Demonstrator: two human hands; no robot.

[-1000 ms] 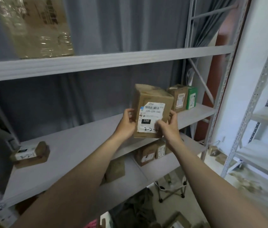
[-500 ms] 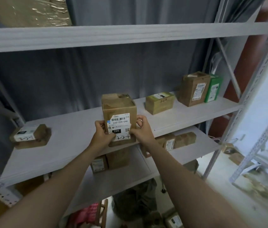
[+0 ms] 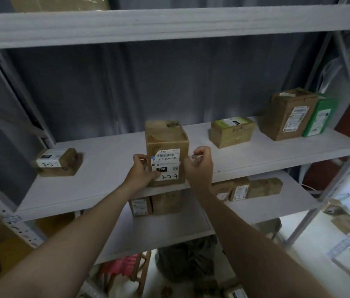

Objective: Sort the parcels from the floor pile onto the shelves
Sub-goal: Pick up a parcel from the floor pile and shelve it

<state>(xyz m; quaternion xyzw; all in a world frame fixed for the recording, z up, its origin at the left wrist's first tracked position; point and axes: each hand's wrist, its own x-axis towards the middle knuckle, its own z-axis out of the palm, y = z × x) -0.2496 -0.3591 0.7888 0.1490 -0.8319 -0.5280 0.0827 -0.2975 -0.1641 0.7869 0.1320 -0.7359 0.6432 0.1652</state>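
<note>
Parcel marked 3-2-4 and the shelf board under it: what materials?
Parcel: looks like brown cardboard, matte, with creased, dented top flaps. Its white label looks like printed paper with handwriting on it. Shelf board: pale grey, matte and flat. It could be painted metal or laminated board; the look does not settle which.

I find the parcel (image 3: 166, 143) in my left hand (image 3: 143, 171) to be brown cardboard, matt and slightly creased, with a smooth white paper label (image 3: 166, 163) on its front. The shelf board (image 3: 109, 160) beneath it is pale, matt and smooth, and the upright (image 3: 4, 211) at its left is perforated painted metal. Behind hangs grey cloth (image 3: 148, 82) in soft folds; the green box (image 3: 320, 117) shows a faint sheen, and the top parcel (image 3: 62, 3) is wrapped in glossy plastic film.
</note>
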